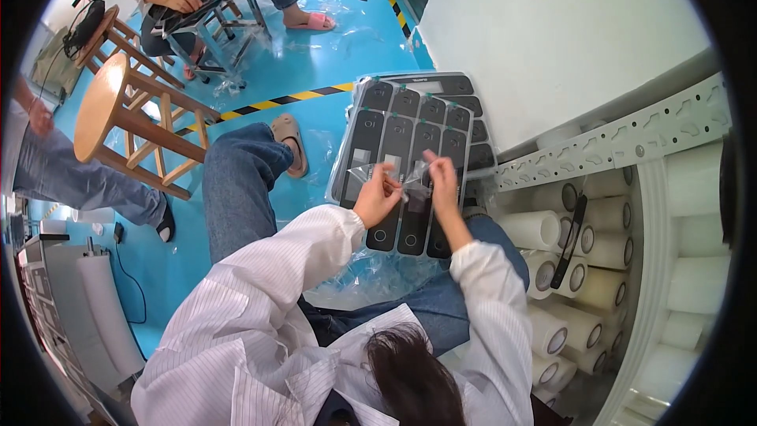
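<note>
In front of me lies a fanned stack of dark panels [398, 130], with long black strips, ring marks and small green tabs near their far edge. Over the middle of the stack, a crumpled piece of clear plastic film [412, 186] stretches between my hands. My left hand [378, 197] pinches the film at its left side. Higher up and to the right, my right hand [444, 181] has its fingers closed at the film's other side. Parts of the lower panels are hidden behind my hands and wrists.
At right, a shelf with a perforated white beam [583, 159] holds several white rolls [532, 229]. A wooden stool [106, 106] stands left. Another person [185, 0] works on dark panels at far left; someone else's leg [98, 177] shows nearer. Loose film litters the blue floor [315, 110].
</note>
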{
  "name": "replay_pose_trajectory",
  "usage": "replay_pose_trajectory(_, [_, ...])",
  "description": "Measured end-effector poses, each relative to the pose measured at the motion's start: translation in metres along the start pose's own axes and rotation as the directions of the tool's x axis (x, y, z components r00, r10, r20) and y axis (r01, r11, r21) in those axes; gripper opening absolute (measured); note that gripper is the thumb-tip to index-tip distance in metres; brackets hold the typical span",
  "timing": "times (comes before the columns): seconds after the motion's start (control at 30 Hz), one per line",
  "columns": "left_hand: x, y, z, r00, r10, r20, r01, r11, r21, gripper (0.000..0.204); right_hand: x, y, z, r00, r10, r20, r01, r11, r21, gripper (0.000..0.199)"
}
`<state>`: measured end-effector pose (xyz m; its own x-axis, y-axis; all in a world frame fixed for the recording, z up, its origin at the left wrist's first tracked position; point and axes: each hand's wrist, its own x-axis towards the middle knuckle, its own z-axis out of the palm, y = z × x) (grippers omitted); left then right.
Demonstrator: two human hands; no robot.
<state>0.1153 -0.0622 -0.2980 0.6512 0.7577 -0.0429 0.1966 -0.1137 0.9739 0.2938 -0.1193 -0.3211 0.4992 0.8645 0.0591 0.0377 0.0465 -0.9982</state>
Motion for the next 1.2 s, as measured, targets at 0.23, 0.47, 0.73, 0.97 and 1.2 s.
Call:
replay_pose_trajectory(0.23, [0.004,-0.015,-0.022,0.964,-0.22,0.148,0.261,0.877,-0.402,0.065,-0.065,-0.019,0.075,0.988,-0.087,0.128,0.122,0.946,-0.3,0.097])
replay_pose_trajectory(0.47, [-0.018,-0.066,-0.128,0.892,0.208,-0.4,-0.002,0.89,0.457,0.044,-0.056,-0.001,0.105,0.989,-0.109,0.102,0.133,0.952,-0.274,0.02])
replay_pose_trajectory(0.73, [-0.023,-0.048,-0.122,0.907,-0.402,-0.122,0.388,0.913,-0.125,0.061,-0.057,-0.043,0.114,0.953,0.166,0.255,-0.214,0.961,0.173,0.016])
replay_pose_trajectory(0.97, [-0.007,0.022,-0.151,0.972,-0.23,-0.038,0.229,0.912,0.34,0.043,-0.053,-0.054,0.128,0.95,0.13,0.283,-0.174,0.975,0.136,0.013])
replay_pose_trajectory(1.2, [0.034,0.132,-0.322,0.963,-0.233,-0.132,0.232,0.972,-0.022,0.021,-0.073,-0.089,0.128,0.736,-0.028,0.676,-0.161,0.964,0.214,0.014])
